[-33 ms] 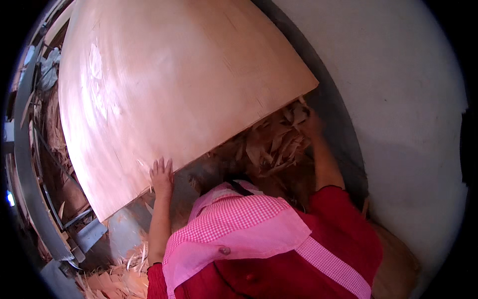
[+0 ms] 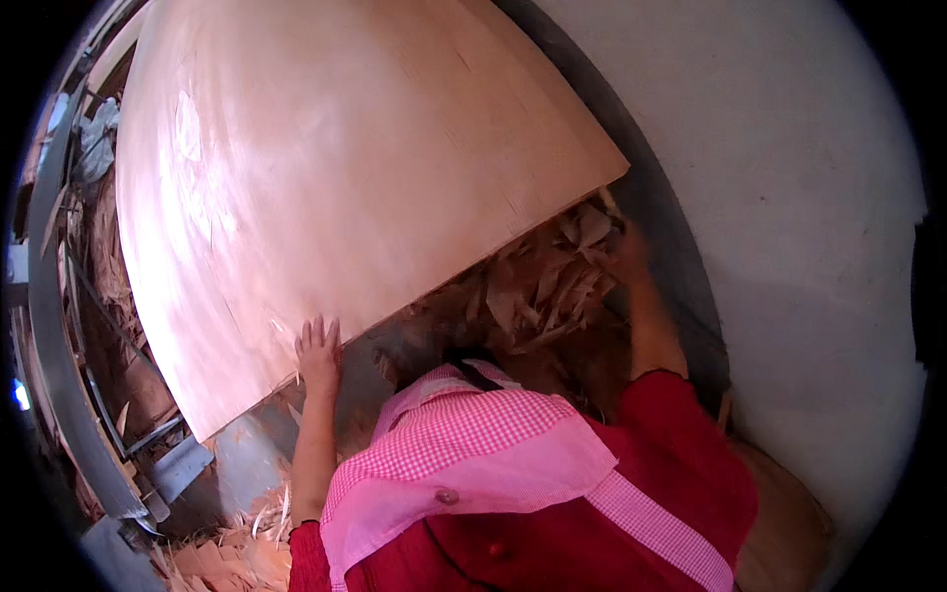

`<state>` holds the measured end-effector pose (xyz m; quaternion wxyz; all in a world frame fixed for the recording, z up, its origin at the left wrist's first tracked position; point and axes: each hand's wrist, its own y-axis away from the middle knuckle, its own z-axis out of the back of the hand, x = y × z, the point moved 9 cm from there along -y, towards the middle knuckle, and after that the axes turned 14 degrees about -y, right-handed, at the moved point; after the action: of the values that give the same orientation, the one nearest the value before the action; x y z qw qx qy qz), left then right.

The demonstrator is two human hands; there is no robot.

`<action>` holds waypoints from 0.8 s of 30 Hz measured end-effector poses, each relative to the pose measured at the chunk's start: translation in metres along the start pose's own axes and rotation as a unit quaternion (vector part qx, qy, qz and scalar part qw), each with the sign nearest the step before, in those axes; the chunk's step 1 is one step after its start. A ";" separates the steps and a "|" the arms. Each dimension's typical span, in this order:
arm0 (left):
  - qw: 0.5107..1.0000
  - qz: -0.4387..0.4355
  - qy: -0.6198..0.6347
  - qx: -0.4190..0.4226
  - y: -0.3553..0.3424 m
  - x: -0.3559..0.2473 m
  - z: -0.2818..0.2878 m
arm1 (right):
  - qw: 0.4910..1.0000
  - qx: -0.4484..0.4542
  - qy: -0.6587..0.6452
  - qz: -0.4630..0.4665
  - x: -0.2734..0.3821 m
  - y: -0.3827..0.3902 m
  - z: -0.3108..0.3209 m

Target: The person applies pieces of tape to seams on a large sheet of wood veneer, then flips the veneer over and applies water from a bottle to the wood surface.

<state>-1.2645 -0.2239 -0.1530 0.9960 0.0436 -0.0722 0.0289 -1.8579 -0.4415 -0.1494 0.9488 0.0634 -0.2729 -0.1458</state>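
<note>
Nearest, at the bottom of the frame, are a pink checked apron [image 2: 473, 424] and a red garment [image 2: 681, 444], with loose shavings [image 2: 232, 562] heaped in the lower left. Just beyond, left of centre, the left hand [image 2: 320, 357] rests spread on the near edge of a broad wooden sheet [image 2: 345, 168], its fingers apart and lying on the top face, not closed round anything. Right of centre, the right hand [image 2: 626, 255] is blurred and dark, close below the sheet's right corner; a pale strip [image 2: 609, 201] shows between the two, but I cannot tell whether the fingers hold it. The small change is here — hand and strip sit slightly farther to the right than a moment ago, while the sheet lies almost exactly as it did. That suggests the right hand is working at the corner as the left one steadies the sheet. Crumpled wood scraps [image 2: 538, 281] fill the gap under the near edge, and the sheet itself spreads from there to the top of the frame. Farther out, a curved-looking metal rail [image 2: 54, 326] runs down the left side — and a pale grey surface [image 2: 799, 197] fills the right.
</note>
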 end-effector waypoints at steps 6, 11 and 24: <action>1.000 -0.013 0.014 0.003 -0.014 -0.016 0.006 | 0.983 -0.164 0.078 0.026 -0.052 0.049 0.145; 1.000 -0.022 0.004 0.022 -0.014 -0.018 -0.010 | 0.982 -0.175 0.060 0.029 -0.065 0.105 0.237; 0.973 0.044 0.181 -0.137 0.058 0.022 0.047 | 0.978 -0.021 -0.207 0.007 -0.098 0.186 0.081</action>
<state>-1.2528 -0.1689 -0.0987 0.9868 -0.1021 0.1046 0.0700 -1.9359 -0.2373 -0.0931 0.8738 0.0095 -0.4609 -0.1549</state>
